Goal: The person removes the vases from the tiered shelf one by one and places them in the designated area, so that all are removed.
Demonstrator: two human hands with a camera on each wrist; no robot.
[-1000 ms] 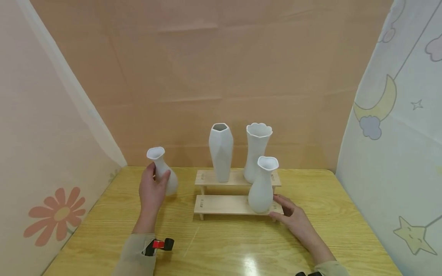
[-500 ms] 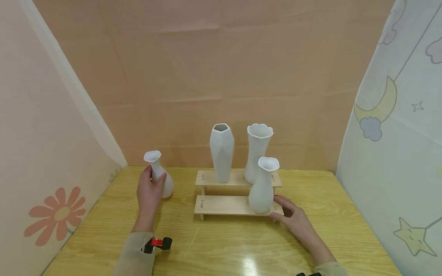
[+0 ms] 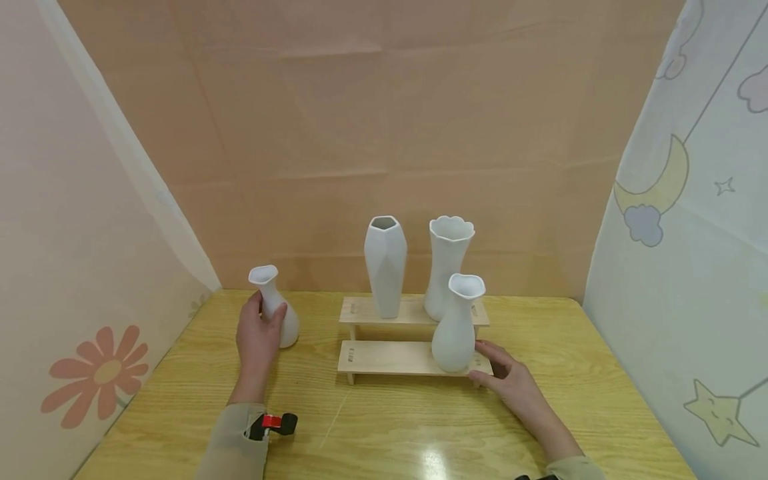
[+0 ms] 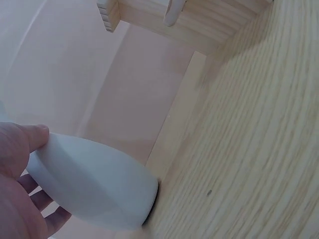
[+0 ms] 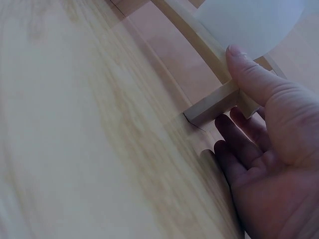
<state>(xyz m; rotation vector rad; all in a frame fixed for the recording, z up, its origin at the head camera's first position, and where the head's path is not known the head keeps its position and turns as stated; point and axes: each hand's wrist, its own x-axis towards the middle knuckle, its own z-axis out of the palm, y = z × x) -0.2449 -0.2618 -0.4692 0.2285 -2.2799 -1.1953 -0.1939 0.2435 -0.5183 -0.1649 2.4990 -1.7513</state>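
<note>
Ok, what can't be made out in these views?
Head: lower part of the scalloped vase, partly hidden by the front vase.
Head: markings on the lower shelf, too small to read.
Left wrist: neck of the held vase, hidden by the left hand.
Right wrist: front vase's rim, cut off by the top edge.

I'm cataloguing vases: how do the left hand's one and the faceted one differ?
The held vase swells low beneath a narrow neck; the faceted vase is broadest higher up and tapers toward its base. The left hand grips the held vase, while the faceted vase stands on the upper shelf. Both are white and open-topped.
</note>
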